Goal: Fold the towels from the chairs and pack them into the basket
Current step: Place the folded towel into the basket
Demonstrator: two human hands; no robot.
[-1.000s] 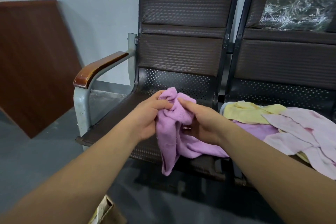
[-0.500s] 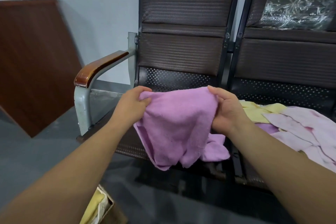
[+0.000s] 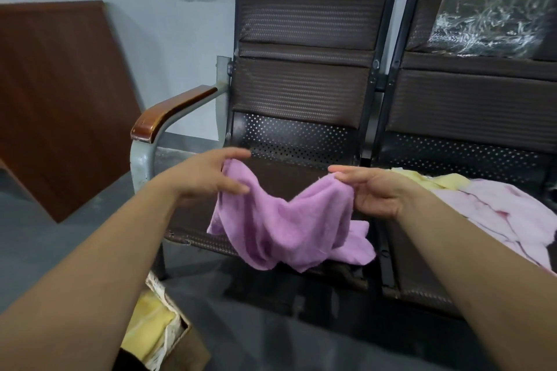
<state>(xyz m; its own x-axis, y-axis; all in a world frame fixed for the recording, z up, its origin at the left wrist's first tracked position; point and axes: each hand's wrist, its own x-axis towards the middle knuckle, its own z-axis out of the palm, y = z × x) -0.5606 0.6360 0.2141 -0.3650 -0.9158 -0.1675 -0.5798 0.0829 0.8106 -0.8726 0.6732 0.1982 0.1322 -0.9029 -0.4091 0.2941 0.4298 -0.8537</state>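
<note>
A purple towel point(image 3: 286, 223) hangs slack between my two hands above the left chair seat point(image 3: 289, 178). My left hand point(image 3: 208, 175) pinches its left top corner and my right hand point(image 3: 379, 190) pinches its right top corner. The towel's middle sags and its lower part trails over the seat's front edge. On the right chair lie more towels: a yellow one point(image 3: 434, 181) and pale pink ones point(image 3: 506, 214). The basket point(image 3: 171, 337) stands on the floor at the lower left, partly behind my left arm, with a yellow towel point(image 3: 150, 325) inside.
The left chair has a wooden armrest point(image 3: 171, 108) on a grey metal frame. A brown board point(image 3: 60, 99) leans against the wall at the left. Crinkled clear plastic point(image 3: 488, 21) covers the right chair's backrest. Grey floor lies below.
My hands have moved apart, drawing the bunched purple towel out between them. It was stretched wide half a second ago and now sags in the middle. The basket shows more.
</note>
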